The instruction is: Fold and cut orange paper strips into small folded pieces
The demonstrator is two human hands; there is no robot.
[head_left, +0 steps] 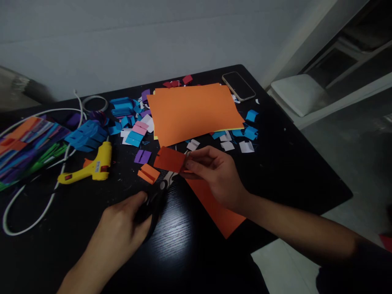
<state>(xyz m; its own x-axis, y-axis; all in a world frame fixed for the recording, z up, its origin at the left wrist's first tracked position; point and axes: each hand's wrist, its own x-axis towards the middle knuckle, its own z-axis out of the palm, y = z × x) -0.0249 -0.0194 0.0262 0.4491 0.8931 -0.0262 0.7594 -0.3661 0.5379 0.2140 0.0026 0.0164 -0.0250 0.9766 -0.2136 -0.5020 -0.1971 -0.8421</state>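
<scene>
My left hand (122, 230) is closed round the black handles of a pair of scissors (159, 192), whose blades point up toward a small folded orange-red paper piece (169, 159). My right hand (214, 173) pinches that piece at its right edge, just above the black table (290, 171). Under my right hand lies an orange paper sheet (219, 212) reaching the table's front edge. A small cut orange piece (148, 173) lies left of the scissor blades.
A large orange sheet (192, 110) lies at the middle back, ringed by blue, white, pink and purple paper scraps. A yellow glue gun (92, 167) with a white cable (27, 220) lies left. A phone (238, 85) sits back right. Coloured folded strips (27, 147) pile far left.
</scene>
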